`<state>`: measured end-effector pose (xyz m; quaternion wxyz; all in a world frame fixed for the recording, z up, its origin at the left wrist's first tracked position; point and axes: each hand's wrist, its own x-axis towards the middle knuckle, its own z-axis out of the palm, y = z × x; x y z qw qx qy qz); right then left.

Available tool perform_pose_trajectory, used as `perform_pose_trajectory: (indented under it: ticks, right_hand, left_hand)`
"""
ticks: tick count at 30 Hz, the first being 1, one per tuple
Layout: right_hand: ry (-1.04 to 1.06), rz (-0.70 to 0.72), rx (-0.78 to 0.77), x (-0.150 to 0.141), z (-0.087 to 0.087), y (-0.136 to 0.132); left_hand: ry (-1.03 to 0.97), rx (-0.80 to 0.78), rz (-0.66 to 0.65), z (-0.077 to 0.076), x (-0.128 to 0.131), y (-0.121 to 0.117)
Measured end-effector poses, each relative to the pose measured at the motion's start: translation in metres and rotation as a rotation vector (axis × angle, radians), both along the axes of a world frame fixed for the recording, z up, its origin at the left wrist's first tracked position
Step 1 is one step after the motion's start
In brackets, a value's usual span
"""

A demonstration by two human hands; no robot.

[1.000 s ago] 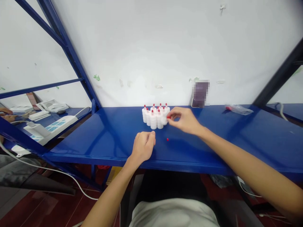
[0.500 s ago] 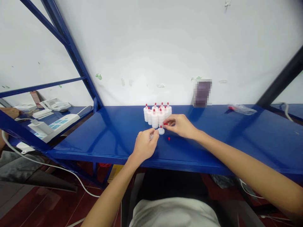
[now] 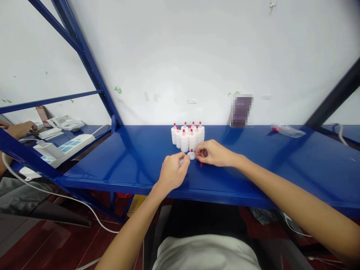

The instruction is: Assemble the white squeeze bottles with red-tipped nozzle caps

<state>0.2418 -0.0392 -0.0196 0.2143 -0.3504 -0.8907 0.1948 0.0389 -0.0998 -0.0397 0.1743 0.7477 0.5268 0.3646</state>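
My left hand [image 3: 174, 170] is closed near the table's front, with a bit of something whitish [image 3: 180, 162] showing between its fingers. Right by its fingertips is a small round white piece [image 3: 191, 155] topped with a red tip [image 3: 191, 150]; whether the fingers touch it I cannot tell. My right hand [image 3: 212, 153] pinches a small red cap [image 3: 200, 155], mostly hidden by the fingers. Below those fingers a loose red cap [image 3: 201, 165] lies on the blue table [image 3: 140, 161]. Several white squeeze bottles [image 3: 184, 143] with red caps stand upright in a cluster behind both hands.
A blurred-out dark panel [image 3: 241, 111] leans on the wall. A clear plastic bag [image 3: 288, 130] with something red lies at the back right. Beyond the left frame post are a white power strip [image 3: 67, 150] and another person's hand [image 3: 24, 129].
My right hand has come down and slightly right with the red cap, close above the loose cap. My left hand stays put. The other person's hand at far left has moved further into view.
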Motion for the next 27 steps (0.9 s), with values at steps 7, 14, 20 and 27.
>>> perform_pose_trajectory:
  ticks: [7,14,20,27]
  right_hand:
    - [-0.002,0.070,0.124,-0.005,-0.004,0.002]
    - [-0.018,0.025,0.138,-0.003,-0.003,0.002]
    - [-0.078,0.038,0.169,-0.001,-0.007,0.006]
    - [0.190,0.041,0.123,-0.008,0.003,-0.007]
  left_hand:
    - [-0.007,-0.003,-0.006,0.002,0.000,-0.001]
    - [-0.064,-0.014,-0.036,-0.001,-0.001,-0.001]
    - [-0.070,-0.016,-0.039,-0.002,-0.002,-0.001]
    - [-0.104,-0.023,-0.057,-0.003,-0.003,0.000]
